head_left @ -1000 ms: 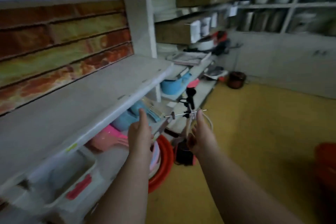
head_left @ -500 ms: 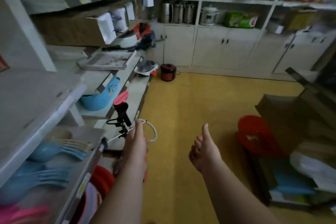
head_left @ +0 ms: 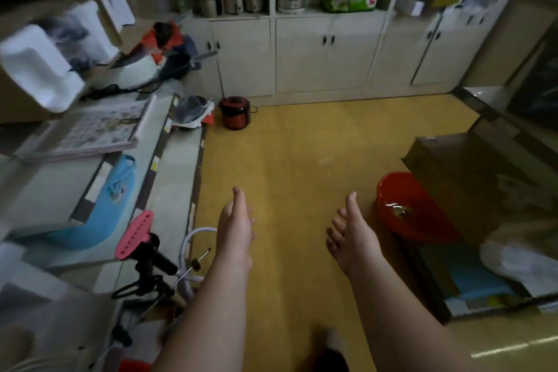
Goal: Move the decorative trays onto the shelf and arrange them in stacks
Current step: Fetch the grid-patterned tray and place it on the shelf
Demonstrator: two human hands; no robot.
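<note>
My left hand (head_left: 235,229) and my right hand (head_left: 350,238) both reach forward over the yellow floor (head_left: 302,160). Their fingers are loose and they hold nothing. The white shelf unit (head_left: 178,160) runs along my left side. None of the marbled decorative trays show in the head view now. An open cardboard box (head_left: 471,278) at the lower right holds something flat and blue, too dim to identify.
A red basin (head_left: 413,208) leans by brown boxes (head_left: 453,160) on the right. A small stand with a pink head (head_left: 136,235) and a blue tub (head_left: 99,211) crowd the shelf edge. A red pot (head_left: 235,112) sits before the white cabinets (head_left: 329,51).
My view has swung right, from the shelf with the stacked marbled trays to the open floor. Both hands came away from the shelf and stayed empty.
</note>
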